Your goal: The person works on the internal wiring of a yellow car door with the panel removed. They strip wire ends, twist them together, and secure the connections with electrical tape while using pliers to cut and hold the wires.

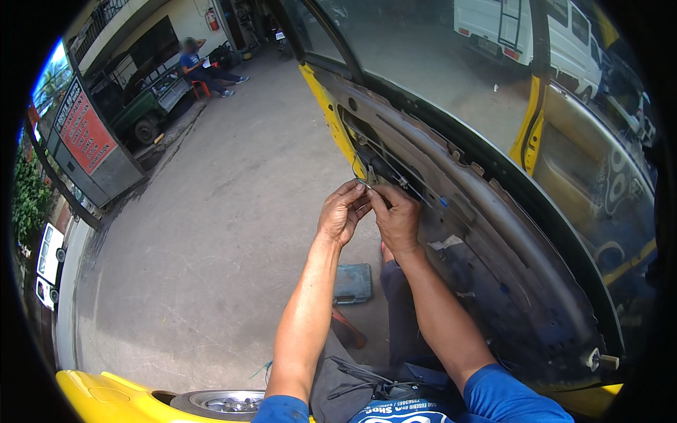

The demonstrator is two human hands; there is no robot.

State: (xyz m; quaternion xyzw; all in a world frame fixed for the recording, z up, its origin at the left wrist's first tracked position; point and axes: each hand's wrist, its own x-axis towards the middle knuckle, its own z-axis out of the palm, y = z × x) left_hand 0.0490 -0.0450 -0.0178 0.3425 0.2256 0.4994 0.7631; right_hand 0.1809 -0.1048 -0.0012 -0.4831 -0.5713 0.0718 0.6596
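Both hands meet at frame center against the stripped inner panel of an open yellow car door (493, 233). Left hand (340, 211) and right hand (396, 215) have fingertips pressed together, pinching a small metal clip w/ thin rod (364, 184) at the door's upper opening. Blue tool case (352, 283) lies on concrete floor (211, 233) below, center. Seated person (201, 67) upper left, well apart.

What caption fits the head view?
Both hands, left hand and right hand, pinch a thin rod at a stripped car door.
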